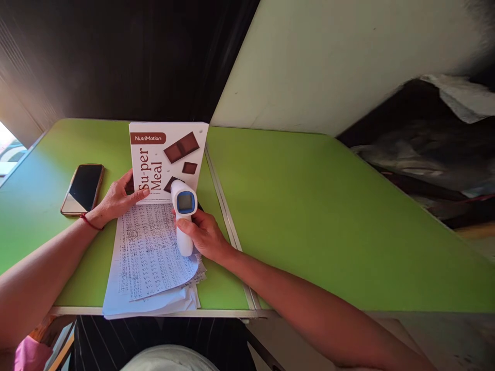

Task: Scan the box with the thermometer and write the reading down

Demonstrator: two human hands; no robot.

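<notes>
My left hand (pixel 122 197) grips the lower left corner of a white box (pixel 149 170) printed "NutriMotion Su-per Meal" with brown chocolate pieces, its thumb on the front face. The box stands tilted up on the green table. In my right hand (pixel 204 232) is a white infrared thermometer (pixel 184 234), fingers wrapped round its handle. Its blue-framed screen faces me, and its head overlaps the box's lower right part. I cannot read anything on the screen. Below the box lies a stack of handwritten papers (pixel 149 257), its bottom edge over the table's front edge.
A smartphone (pixel 83 189) in a reddish case lies left of my left hand. The green table (pixel 328 216) has a metal seam running right of the papers. Behind it stand a dark panel (pixel 127 56) and a pale wall (pixel 328 62). Dark, crumpled material (pixel 417 149) sits beyond the right edge.
</notes>
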